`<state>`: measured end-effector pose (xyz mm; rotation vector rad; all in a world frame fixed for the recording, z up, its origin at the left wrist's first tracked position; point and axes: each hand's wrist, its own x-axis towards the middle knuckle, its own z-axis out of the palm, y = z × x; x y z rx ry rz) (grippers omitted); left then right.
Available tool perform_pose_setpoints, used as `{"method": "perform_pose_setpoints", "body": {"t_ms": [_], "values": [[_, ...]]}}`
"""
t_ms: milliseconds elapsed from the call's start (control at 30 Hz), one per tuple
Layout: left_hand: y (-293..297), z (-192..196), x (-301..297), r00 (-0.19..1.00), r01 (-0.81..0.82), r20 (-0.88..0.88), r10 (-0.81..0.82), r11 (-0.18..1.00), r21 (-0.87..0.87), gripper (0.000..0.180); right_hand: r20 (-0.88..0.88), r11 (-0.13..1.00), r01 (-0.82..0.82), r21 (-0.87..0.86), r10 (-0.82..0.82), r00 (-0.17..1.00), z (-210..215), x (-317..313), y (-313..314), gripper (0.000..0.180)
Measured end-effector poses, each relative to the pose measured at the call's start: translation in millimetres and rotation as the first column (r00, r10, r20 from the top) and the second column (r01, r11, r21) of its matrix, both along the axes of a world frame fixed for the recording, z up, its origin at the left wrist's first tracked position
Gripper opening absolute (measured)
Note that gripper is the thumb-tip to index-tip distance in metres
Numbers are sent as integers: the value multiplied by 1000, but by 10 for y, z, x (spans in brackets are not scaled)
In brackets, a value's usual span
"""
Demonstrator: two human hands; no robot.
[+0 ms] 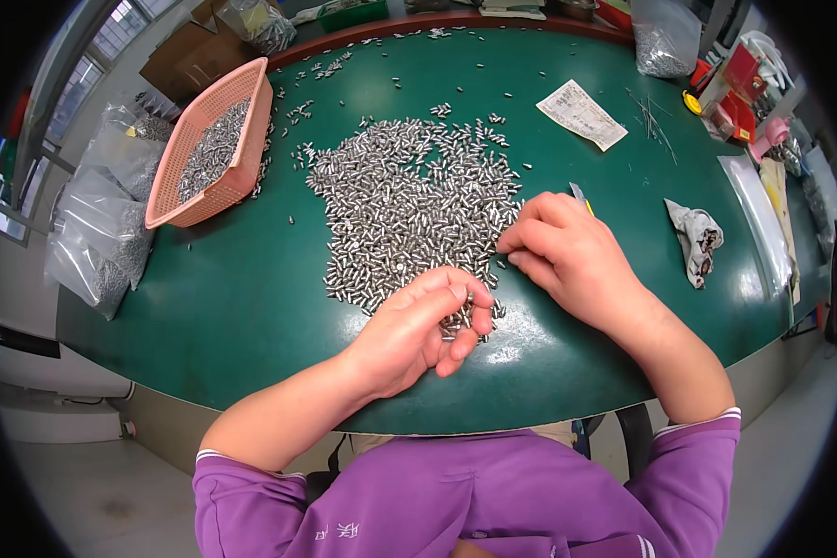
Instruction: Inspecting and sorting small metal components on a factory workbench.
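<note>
A wide heap of small shiny metal pins (409, 200), short and rounded, spreads over the green table in front of me. My left hand (418, 321) is at the heap's near edge, palm turned up, its curled fingers cupping several of these pins; a few show between thumb and fingers. At the heap's right edge, my right hand (567, 251) has thumb and forefinger pinched close together by the outermost pins. Whatever may be between those fingertips is too small to make out.
A pink plastic basket (251, 139) of metal pieces stands at the left, beside filled clear bags (102, 228). A paper slip (582, 114), thin wires (654, 126), a cutter knife (580, 197) and a crumpled rag (696, 240) lie to the right. Stray pins dot the far side.
</note>
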<state>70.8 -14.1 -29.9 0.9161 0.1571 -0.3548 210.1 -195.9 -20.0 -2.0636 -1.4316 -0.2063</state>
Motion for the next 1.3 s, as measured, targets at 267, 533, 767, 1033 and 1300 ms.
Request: {"method": "perform_pose_setpoints", "body": {"t_ms": [267, 533, 767, 1033, 1300], "values": [[-22, 31, 1, 1000, -19, -12, 20, 998, 53, 23, -38, 994, -43, -98, 39, 999, -59, -29, 9, 14], [-23, 25, -2, 1000, -5, -11, 5, 1000, 21, 19, -54, 992, -67, -103, 62, 997, -65, -44, 9, 13], [-43, 18, -9, 1000, -13, -21, 14, 999, 49, 13, -78, 971, -217, 99, 225, 971, 65, -103, 52, 14], [-52, 48, -1, 999, -8, -41, 11, 998, 66, 12, -73, 963, -218, 160, 232, 970, 49, -115, 55, 16], [-23, 40, 3, 998, -7, -55, 9, 999, 39, 18, -37, 976, -213, -52, 211, 977, -40, -11, 6, 18]]}}
